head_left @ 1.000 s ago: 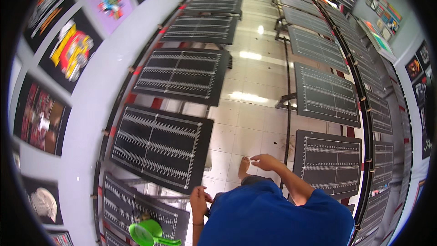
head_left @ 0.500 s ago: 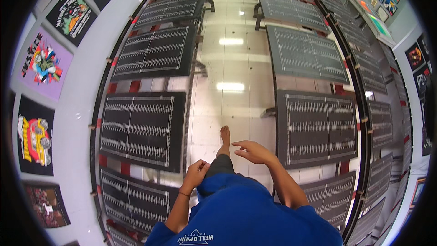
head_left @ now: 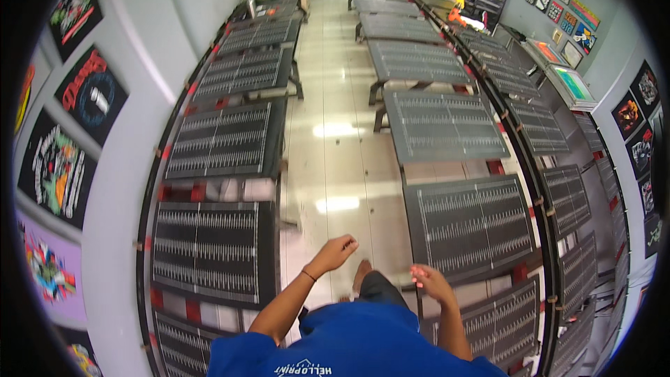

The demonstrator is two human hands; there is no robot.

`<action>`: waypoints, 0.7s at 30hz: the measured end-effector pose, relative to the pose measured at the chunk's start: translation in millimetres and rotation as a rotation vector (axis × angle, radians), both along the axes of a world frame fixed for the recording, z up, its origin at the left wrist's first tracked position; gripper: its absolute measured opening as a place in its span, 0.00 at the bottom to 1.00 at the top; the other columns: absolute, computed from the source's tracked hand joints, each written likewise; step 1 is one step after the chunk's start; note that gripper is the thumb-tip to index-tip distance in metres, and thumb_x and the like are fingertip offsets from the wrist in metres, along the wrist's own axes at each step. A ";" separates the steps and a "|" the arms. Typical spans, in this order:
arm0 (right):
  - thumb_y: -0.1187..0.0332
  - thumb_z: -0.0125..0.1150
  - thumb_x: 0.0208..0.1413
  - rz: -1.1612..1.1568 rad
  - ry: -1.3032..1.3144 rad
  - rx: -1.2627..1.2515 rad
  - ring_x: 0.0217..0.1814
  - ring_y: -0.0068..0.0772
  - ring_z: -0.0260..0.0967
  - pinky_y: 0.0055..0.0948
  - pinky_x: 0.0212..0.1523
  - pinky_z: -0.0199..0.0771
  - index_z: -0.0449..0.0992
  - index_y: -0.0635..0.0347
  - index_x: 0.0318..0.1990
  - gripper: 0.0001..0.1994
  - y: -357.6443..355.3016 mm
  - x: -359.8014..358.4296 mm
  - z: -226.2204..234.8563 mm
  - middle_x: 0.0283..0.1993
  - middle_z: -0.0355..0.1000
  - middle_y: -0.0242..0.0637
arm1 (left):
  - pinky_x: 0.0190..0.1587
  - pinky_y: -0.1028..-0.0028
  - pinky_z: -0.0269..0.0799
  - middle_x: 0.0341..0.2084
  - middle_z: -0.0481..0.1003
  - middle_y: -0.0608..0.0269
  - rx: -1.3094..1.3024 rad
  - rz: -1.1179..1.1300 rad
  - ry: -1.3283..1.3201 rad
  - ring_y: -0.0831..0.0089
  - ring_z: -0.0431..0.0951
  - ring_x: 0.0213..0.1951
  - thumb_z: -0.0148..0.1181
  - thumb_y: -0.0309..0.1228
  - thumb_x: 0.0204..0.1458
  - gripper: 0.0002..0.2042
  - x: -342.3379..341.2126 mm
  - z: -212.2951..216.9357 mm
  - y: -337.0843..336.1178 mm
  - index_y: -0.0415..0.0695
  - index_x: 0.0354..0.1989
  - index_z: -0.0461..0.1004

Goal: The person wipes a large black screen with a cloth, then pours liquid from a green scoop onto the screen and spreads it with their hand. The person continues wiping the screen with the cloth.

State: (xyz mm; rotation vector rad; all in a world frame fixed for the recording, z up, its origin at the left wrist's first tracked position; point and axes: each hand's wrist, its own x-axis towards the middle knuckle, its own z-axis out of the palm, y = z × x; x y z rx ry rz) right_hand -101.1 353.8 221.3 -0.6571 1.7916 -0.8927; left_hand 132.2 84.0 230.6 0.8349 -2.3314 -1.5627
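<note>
Black left panel (head_left: 213, 262) lies at nine o'clock from the loosely curled left hand (head_left: 333, 254), black right panel (head_left: 472, 227) at one o'clock from the half-curled right hand (head_left: 433, 282); neither visibly grips anything

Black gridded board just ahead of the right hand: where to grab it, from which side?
Likely the board by its left edge, coming from the tiled aisle: it lies flat, that edge faces the aisle, and its opposite edge runs beside a black rail. Whether it's fastened down doesn't show.
</note>
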 end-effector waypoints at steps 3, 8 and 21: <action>0.62 0.55 0.66 -0.016 -0.142 -0.040 0.48 0.24 0.73 0.25 0.47 0.74 0.72 0.63 0.59 0.19 -96.3 -35.3 -20.5 0.52 0.75 0.32 | 0.40 0.61 0.73 0.33 0.78 0.43 -0.061 -0.043 -0.105 0.51 0.79 0.36 0.53 0.42 0.61 0.17 -43.7 -64.1 -99.0 0.36 0.40 0.75; 0.61 0.54 0.66 0.216 -0.086 -0.196 0.52 0.28 0.73 0.28 0.51 0.72 0.72 0.63 0.60 0.20 -317.9 -112.7 -12.8 0.53 0.76 0.36 | 0.43 0.55 0.75 0.33 0.80 0.42 0.052 0.168 -0.664 0.47 0.80 0.39 0.51 0.50 0.59 0.25 35.5 -223.4 -221.9 0.36 0.32 0.78; 0.54 0.53 0.63 0.669 0.361 -0.110 0.56 0.49 0.74 0.37 0.56 0.71 0.72 0.66 0.58 0.25 -842.7 -331.2 30.3 0.56 0.74 0.52 | 0.34 0.70 0.74 0.30 0.79 0.52 0.445 0.595 -0.153 0.68 0.79 0.30 0.57 0.39 0.59 0.16 -204.2 -172.6 -610.2 0.35 0.41 0.77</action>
